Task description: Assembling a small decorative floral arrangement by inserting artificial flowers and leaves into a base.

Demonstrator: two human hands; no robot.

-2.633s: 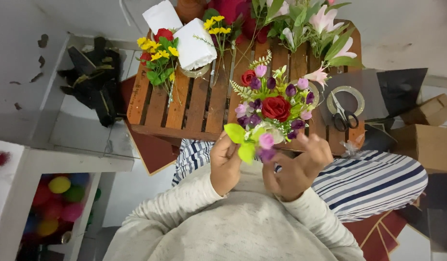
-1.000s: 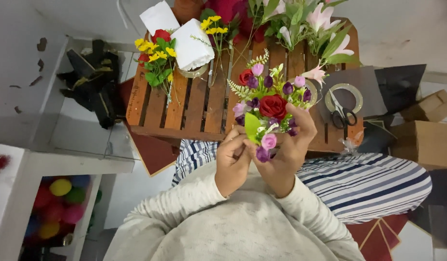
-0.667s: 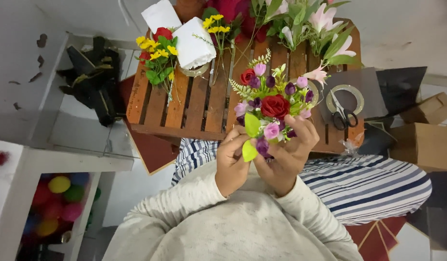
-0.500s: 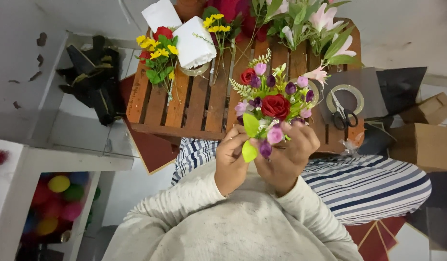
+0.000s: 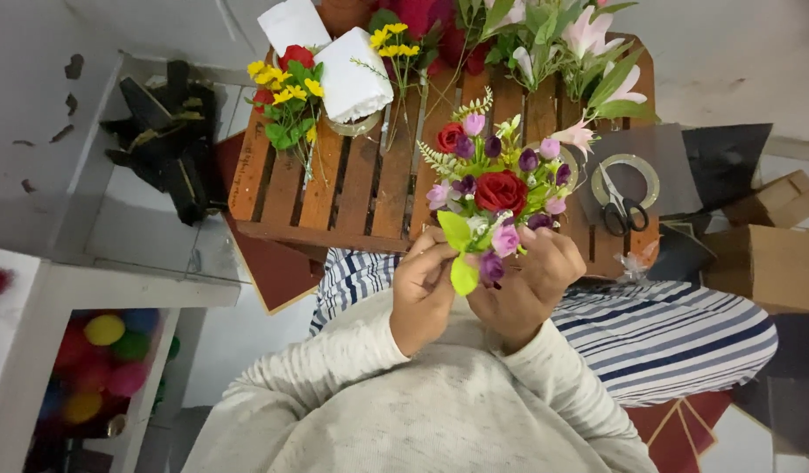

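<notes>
The stems of the small bouquet (image 5: 496, 193) are hidden inside the right hand (image 5: 527, 285) and behind the left hand (image 5: 422, 289), so the grip on them cannot be made out. Above the bouquet, the pink lilies (image 5: 588, 39) and the white cloth (image 5: 292, 19) are cut off by the top edge. Behind the bouquet, part of the slatted wooden tabletop (image 5: 334, 188) is covered. The coloured balls (image 5: 94, 363) far to its lower left are blurred.
</notes>
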